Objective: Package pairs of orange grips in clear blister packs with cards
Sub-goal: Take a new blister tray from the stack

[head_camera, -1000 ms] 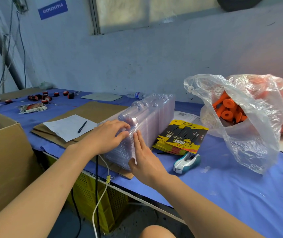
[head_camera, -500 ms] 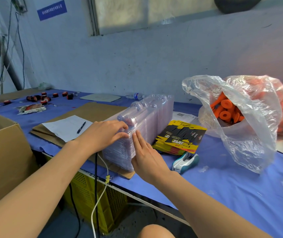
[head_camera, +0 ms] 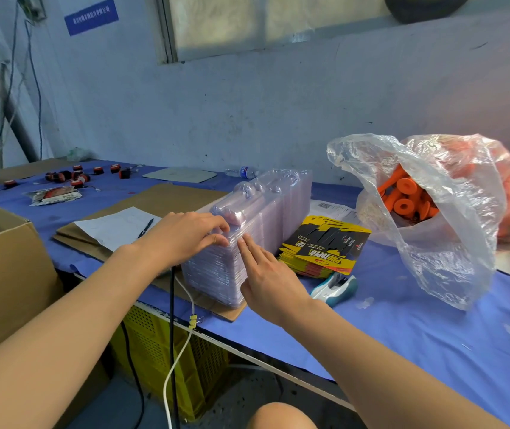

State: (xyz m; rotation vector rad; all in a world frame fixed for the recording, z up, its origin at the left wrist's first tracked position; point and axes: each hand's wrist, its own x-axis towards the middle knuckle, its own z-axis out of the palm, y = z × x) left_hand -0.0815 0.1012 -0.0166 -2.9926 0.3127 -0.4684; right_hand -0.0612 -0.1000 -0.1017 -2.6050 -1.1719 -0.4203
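Note:
A tall stack of clear blister packs (head_camera: 266,212) stands on its side on the blue table. My left hand (head_camera: 185,236) lies over the near top corner of the stack, its fingertips curled onto the nearest pack's edge. My right hand (head_camera: 266,274) presses flat against the stack's near right face with straight fingers. A pile of yellow and black cards (head_camera: 325,246) lies just right of the stack. Orange grips (head_camera: 405,199) fill an open clear plastic bag (head_camera: 451,243) further right.
A white and teal stapler (head_camera: 334,289) lies in front of the cards. A cardboard box (head_camera: 3,274) stands at the left. Paper with a pen (head_camera: 117,226) rests on brown cardboard. Small red and black parts (head_camera: 74,176) lie at the far left. A yellow crate (head_camera: 161,351) sits under the table.
Both hands stay on the near end of the blister stack. My left fingertips have crept slightly along the top edge towards my right fingers.

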